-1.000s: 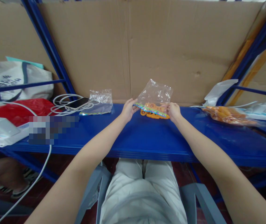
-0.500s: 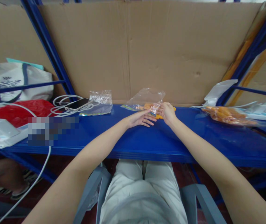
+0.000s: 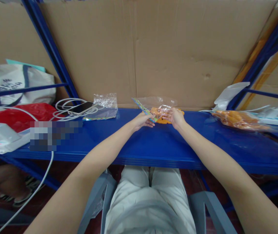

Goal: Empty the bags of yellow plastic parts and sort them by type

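A clear plastic bag (image 3: 158,103) with a colourful printed strip and orange pieces inside lies on the blue shelf (image 3: 153,143) against the cardboard back wall. My left hand (image 3: 142,119) pinches the strip end of the bag at its left side. On the bag's right side, my right hand (image 3: 176,117) has its fingers closed on the plastic over the orange pieces. Both forearms reach forward over the shelf's front edge.
An empty clear bag (image 3: 105,104) lies left of centre beside a phone (image 3: 82,107) and coiled white cables. Further left are a red bag (image 3: 19,116), a white tote (image 3: 17,84) and a white power strip (image 3: 5,138). A bag of orange pieces (image 3: 238,120) sits right.
The bag was held upright between both hands, then laid down on the shelf. My left hand let go, opened flat, and now pinches the strip end again.
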